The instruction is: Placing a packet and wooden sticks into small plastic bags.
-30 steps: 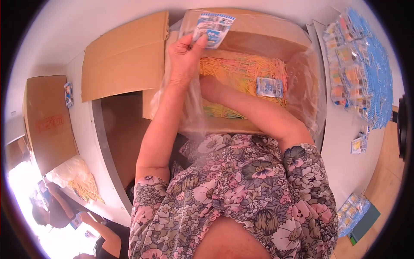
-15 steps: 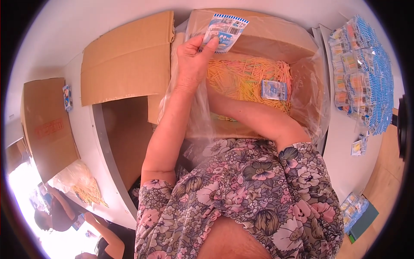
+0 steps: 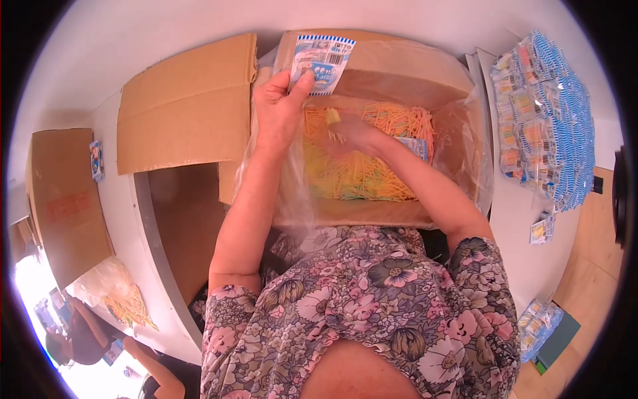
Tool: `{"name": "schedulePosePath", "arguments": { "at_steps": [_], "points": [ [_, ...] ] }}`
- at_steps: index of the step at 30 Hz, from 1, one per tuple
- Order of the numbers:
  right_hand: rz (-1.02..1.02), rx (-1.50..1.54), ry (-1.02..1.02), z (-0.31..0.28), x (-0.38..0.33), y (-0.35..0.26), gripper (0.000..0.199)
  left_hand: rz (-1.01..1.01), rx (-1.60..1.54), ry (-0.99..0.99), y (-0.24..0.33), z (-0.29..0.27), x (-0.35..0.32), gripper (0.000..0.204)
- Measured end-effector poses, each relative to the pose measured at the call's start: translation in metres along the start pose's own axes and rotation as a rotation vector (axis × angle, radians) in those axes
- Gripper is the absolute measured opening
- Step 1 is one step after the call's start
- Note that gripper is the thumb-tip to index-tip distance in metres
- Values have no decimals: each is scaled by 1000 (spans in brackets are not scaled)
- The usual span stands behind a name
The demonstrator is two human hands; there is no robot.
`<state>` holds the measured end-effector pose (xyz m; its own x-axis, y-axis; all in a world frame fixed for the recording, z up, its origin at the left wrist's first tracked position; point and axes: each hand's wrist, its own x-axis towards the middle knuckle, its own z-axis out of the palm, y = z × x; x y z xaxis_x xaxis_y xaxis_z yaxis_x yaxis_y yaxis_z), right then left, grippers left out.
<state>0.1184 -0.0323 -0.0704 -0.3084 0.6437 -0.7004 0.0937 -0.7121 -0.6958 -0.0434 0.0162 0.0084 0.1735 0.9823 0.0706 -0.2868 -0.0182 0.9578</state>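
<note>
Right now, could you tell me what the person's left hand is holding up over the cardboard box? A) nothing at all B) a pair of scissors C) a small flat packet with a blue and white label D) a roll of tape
C: the left hand pinches a small flat packet with a blue and white label above the cardboard box, while the right hand reaches into the yellow and orange sticks inside.

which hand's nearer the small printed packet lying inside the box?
Right. The right hand is down among the coloured sticks, just left of that packet. The left hand is raised at the box's far-left rim, holding another packet.
</note>
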Motion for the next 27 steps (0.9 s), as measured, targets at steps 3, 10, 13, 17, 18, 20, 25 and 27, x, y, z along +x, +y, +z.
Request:
{"name": "schedulePosePath", "arguments": {
  "at_steps": [3,10,13,17,18,20,25,27],
  "points": [
    [-161,314,127,-16,44,8,22,-20,-33,9,3,5,-2,15],
    [-303,525,107,1,45,-13,22,-111,-78,9,7,9,-3,18],
    [-305,323,118,11,-10,-34,24,-66,-45,-4,4,2,-3,17],
    [-810,184,350,7,-60,-48,27,-194,-10,-300,14,4,-6,16],
    [-819,171,355,5,-67,-48,27,-176,76,-441,17,7,-9,17],
    [-832,347,227,0,-77,-45,27,-199,48,-542,27,17,-20,18],
    [-1235,-982,673,-13,-75,-19,46,-236,28,-781,31,43,-36,19],
    [-1065,-526,545,-3,-86,-16,46,-228,44,-835,28,45,-42,19]
  ]
}}
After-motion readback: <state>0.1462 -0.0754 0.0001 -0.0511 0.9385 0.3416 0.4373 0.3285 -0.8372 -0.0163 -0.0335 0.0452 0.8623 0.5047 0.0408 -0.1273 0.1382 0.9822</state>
